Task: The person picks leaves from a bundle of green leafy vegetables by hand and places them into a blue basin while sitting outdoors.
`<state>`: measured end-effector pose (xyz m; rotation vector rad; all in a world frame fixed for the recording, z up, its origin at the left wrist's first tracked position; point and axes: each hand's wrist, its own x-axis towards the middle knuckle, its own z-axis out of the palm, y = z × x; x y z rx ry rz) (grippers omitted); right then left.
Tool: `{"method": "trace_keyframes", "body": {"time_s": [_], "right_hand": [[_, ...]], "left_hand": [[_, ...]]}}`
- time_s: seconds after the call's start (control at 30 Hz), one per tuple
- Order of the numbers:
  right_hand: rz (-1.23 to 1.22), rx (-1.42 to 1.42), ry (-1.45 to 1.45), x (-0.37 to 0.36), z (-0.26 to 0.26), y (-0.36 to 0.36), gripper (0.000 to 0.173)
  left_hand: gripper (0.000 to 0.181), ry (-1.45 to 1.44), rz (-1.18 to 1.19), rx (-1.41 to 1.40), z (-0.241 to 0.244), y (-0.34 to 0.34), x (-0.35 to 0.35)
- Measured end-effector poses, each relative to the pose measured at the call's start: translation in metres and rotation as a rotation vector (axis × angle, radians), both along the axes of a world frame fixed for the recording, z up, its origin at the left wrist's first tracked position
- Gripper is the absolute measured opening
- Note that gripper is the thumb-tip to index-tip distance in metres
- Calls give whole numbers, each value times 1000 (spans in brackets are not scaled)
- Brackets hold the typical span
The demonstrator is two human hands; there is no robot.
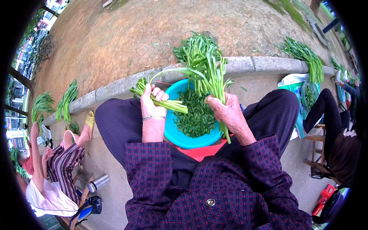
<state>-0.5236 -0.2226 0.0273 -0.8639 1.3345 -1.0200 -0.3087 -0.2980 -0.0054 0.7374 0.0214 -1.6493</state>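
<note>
My left hand (153,100) is closed around a short bundle of pale green stems (172,104), held above the left rim of a turquoise basin (170,126). A longer bunch of leafy green stalks (218,77) is gripped in my right hand (225,110), its leaves upward and some stem ends poking out below the fist. One long leafy strand (184,69) arches between the two bunches. Loose cut greens (194,120) lie in the basin, which sits between my knees. Beyond it, a pile of leafy greens (197,47) rests across the stone curb.
The stone curb (238,65) runs across in front, with bare earth (129,37) behind. More bundles of greens (306,59) lie along it. A person in striped trousers (64,162) sits left; another in dark clothing (342,155) sits right. A steel flask (98,183) is at lower left.
</note>
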Motion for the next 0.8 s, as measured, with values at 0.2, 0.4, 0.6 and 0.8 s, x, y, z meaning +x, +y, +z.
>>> {"method": "trace_keyframes", "body": {"time_s": [0.2, 0.4, 0.6, 0.8], "right_hand": [[48, -41, 199, -1, -21, 1, 20], [-223, 130, -272, -9, -21, -6, 28], [-180, 191, -459, -5, -29, -12, 29], [-141, 173, -514, 3, -21, -14, 32]], "left_hand": [[21, -11, -37, -39, 3, 1, -5], [18, -26, 55, -90, 6, -4, 8], [23, -65, -409, -76, 8, 11, -35], [11, -505, -544, -208, 20, 38, -69]]}}
